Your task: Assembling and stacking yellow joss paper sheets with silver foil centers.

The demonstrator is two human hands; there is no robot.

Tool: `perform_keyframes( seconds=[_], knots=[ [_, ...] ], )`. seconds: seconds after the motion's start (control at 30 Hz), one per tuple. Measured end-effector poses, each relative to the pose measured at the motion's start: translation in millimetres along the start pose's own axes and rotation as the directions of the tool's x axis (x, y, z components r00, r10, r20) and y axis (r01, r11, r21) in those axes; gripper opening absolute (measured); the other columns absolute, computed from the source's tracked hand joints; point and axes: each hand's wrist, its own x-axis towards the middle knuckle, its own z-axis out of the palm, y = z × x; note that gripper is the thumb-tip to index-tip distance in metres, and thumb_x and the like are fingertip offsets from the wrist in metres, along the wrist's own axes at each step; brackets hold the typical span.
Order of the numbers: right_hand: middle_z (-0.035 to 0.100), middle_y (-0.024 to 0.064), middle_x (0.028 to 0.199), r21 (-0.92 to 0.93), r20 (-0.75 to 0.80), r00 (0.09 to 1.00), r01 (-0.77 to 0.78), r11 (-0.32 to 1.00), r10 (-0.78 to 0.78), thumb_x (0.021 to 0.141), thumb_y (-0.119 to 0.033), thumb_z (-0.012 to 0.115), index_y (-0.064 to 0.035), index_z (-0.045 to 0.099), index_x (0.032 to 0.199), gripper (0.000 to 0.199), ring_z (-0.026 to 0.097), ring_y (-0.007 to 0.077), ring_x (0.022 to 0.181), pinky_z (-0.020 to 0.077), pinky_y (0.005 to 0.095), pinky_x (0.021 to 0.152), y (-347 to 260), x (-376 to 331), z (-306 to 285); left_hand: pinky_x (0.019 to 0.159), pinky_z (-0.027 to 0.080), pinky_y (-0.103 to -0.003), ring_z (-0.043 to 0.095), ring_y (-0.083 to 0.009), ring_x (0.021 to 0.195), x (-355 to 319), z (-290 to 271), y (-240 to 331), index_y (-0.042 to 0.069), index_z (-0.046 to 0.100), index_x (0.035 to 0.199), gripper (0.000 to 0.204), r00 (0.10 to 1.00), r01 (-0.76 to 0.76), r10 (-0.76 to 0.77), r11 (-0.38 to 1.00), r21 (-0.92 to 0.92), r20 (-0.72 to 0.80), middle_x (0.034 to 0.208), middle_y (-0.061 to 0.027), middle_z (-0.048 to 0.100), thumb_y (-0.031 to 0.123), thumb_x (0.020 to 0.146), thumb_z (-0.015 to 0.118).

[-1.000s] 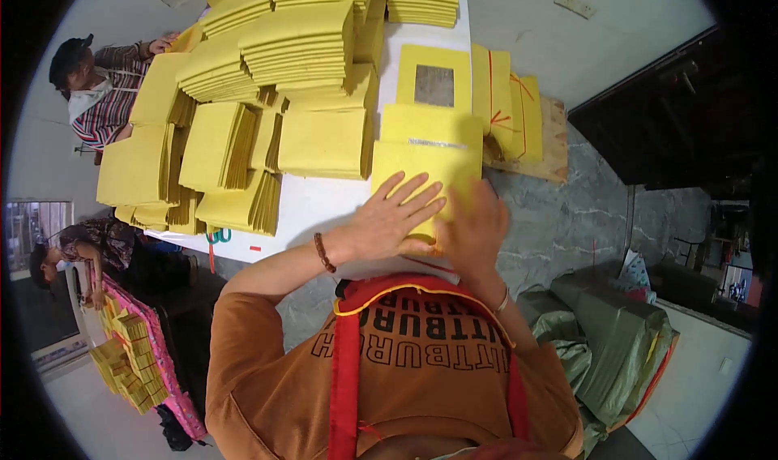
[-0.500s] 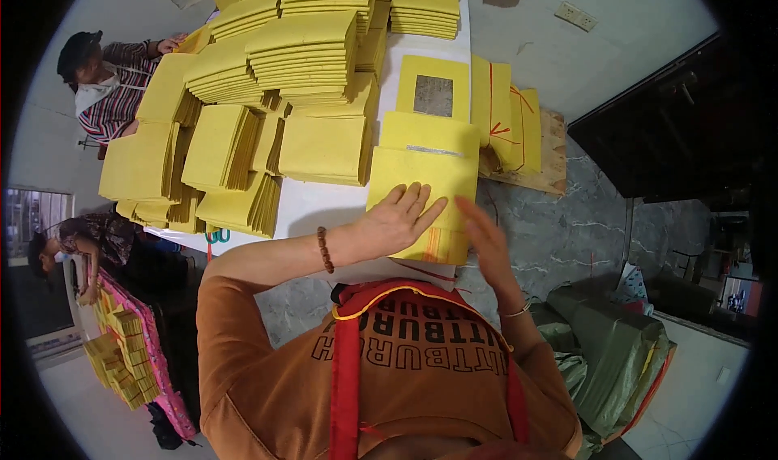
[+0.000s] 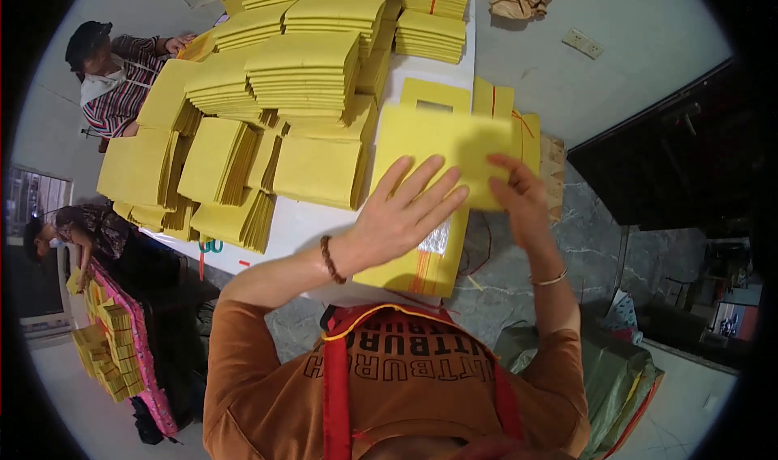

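Observation:
A blurred yellow paper sheet (image 3: 442, 132) lies askew under my left hand (image 3: 413, 201), its right side reaching past the table edge. My left hand is open, its fingers spread flat over the sheet's lower part. At the sheet's right edge, my right hand (image 3: 525, 196) has its thumb and fingers curled onto the paper. Underneath shows a larger yellow piece (image 3: 381, 275) with a silvery patch (image 3: 435, 239) and orange stripes. Just beyond the sheet, another yellow piece (image 3: 415, 89) with a window-like patch is partly covered.
Tall stacks of folded yellow paper (image 3: 304, 63) crowd the white table (image 3: 304, 221) to the left and back. Red-tied yellow bundles (image 3: 527, 128) stand beyond its right edge. Green-handled scissors (image 3: 211, 247) lie at the left. Two people (image 3: 121, 71) work farther left. A green-wrapped bale (image 3: 620, 391) sits at right.
The top yellow sheet has shifted to the right and turned askew, baring the striped piece below. My left fingers have spread wider; my right hand has come onto the sheet's edge.

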Motion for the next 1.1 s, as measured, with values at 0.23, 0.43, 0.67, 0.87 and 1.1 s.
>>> perform_keyframes(
  seconds=[0.23, 0.43, 0.67, 0.87, 1.1],
  knots=[
    [0.058, 0.0073, 0.110, 0.042, -0.036, 0.988, 0.151, 0.988, -0.149, 0.090, -0.004, 0.051, -0.0010, 0.049, 0.126, 0.036, 0.058, 0.0125, 0.093, 0.0494, 0.0258, 0.077, -15, 228, -58, 0.108, 0.021, -0.051, 0.026, -0.0329, 0.135, -55, 46, 35, 0.010, 0.035, 0.140, 0.073, 0.926, 0.290, -0.248, 0.950, -0.115, 0.284, 0.146, -0.0135, 0.030, 0.039, 0.079, 0.062],
    [0.057, 0.0093, 0.108, 0.223, -0.033, 0.998, 0.054, 0.973, -0.048, 0.088, -0.002, 0.053, -0.0014, 0.052, 0.122, 0.035, 0.057, 0.0164, 0.096, 0.0516, 0.0301, 0.076, 55, 373, -60, 0.106, 0.022, -0.052, 0.030, -0.0326, 0.132, -54, 45, 30, 0.011, 0.039, 0.138, 0.069, 0.868, 0.396, -0.302, 0.900, -0.183, 0.395, 0.141, -0.0144, 0.036, 0.040, 0.080, 0.061],
    [0.055, 0.0069, 0.109, -0.015, -0.015, 0.979, -0.204, 0.979, 0.204, 0.089, -0.003, 0.050, -0.0045, 0.047, 0.129, 0.040, 0.056, 0.0134, 0.088, 0.0524, 0.0269, 0.077, 99, 429, -57, 0.107, 0.018, -0.051, 0.030, -0.0296, 0.133, -48, 37, 25, 0.011, 0.042, 0.136, 0.057, 0.807, 0.409, -0.267, 0.896, -0.174, 0.527, 0.142, -0.0146, 0.035, 0.031, 0.084, 0.055],
    [0.053, 0.0045, 0.107, -0.446, -0.042, 0.965, -0.249, 0.860, 0.257, 0.088, -0.011, 0.047, -0.0107, 0.048, 0.130, 0.042, 0.053, 0.0135, 0.088, 0.0503, 0.0322, 0.078, 89, 436, -55, 0.107, 0.018, -0.051, 0.030, -0.0293, 0.133, -46, 38, 22, 0.010, 0.042, 0.136, 0.057, 0.818, 0.392, -0.263, 0.906, -0.161, 0.512, 0.142, -0.0140, 0.036, 0.029, 0.084, 0.055],
    [0.043, 0.0111, 0.136, -0.994, 0.106, 0.871, 0.086, -0.064, -0.481, 0.095, -0.030, 0.040, -0.0281, 0.047, 0.132, 0.038, 0.041, 0.0289, 0.124, 0.0337, 0.0505, 0.100, 93, 409, -13, 0.107, 0.018, -0.050, 0.032, -0.0292, 0.132, -42, 36, 21, 0.010, 0.044, 0.135, 0.056, 0.820, 0.421, -0.275, 0.884, -0.203, 0.502, 0.141, -0.0141, 0.037, 0.030, 0.083, 0.055]
  ],
)
